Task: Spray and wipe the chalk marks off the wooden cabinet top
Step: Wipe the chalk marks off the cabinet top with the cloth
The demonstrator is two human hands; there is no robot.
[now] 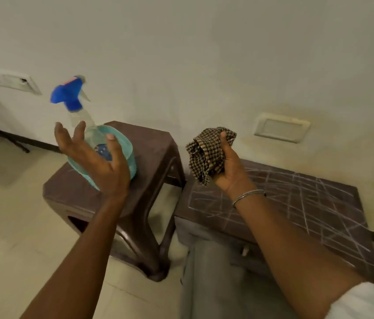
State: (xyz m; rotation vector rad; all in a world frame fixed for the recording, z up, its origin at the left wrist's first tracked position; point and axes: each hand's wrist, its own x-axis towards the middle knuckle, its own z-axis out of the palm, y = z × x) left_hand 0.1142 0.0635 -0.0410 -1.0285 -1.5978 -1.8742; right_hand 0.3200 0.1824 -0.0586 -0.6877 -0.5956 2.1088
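A clear spray bottle (82,120) with a blue trigger head leans to the left, its base down in a teal bowl (126,146). My left hand (96,162) is just in front of the bottle, palm up and fingers spread, not closed around it. My right hand (227,166) is shut on a crumpled brown checked cloth (206,153), held above the left end of the dark wooden cabinet top (319,203). White chalk lines criss-cross that top.
The teal bowl sits on a brown plastic stool (154,157) standing close against the cabinet's left side. A pale wall runs behind both, with socket plates (281,130). Pale floor tiles (9,226) lie to the left and front. My grey trouser leg (211,284) is below.
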